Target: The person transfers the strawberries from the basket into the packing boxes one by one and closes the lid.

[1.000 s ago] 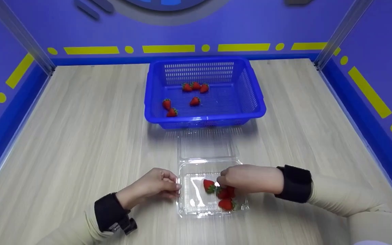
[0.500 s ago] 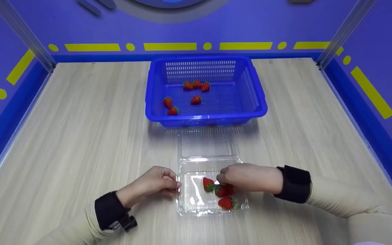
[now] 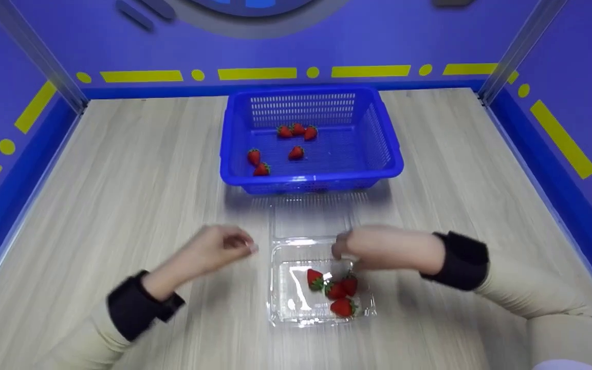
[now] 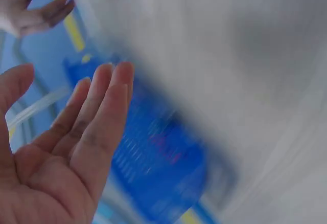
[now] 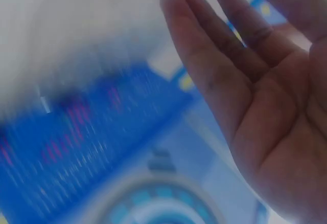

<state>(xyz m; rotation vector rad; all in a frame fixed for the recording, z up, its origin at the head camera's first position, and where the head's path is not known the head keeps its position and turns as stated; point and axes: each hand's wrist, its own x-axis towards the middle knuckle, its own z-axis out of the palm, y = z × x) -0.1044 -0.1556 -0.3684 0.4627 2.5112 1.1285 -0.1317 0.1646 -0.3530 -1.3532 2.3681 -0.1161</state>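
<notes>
Several red strawberries with green leaves lie in the right half of a clear plastic clamshell box, whose lid is folded back toward the basket. Left of the box, my left hand is in the air and touches nothing; its wrist view shows an empty palm and loosely extended fingers. Over the box's upper right part hovers my right hand, blurred by motion. In the right wrist view its palm is bare and its fingers are fairly straight.
Behind the box stands a blue perforated basket holding several more strawberries. The lid's far end lies close to the basket's front. Blue panels with yellow marks enclose the back and sides of the wooden table.
My left hand has let go of the box's left edge and moved up and left. My right hand has come off the strawberries and risen, leaving them in the box.
</notes>
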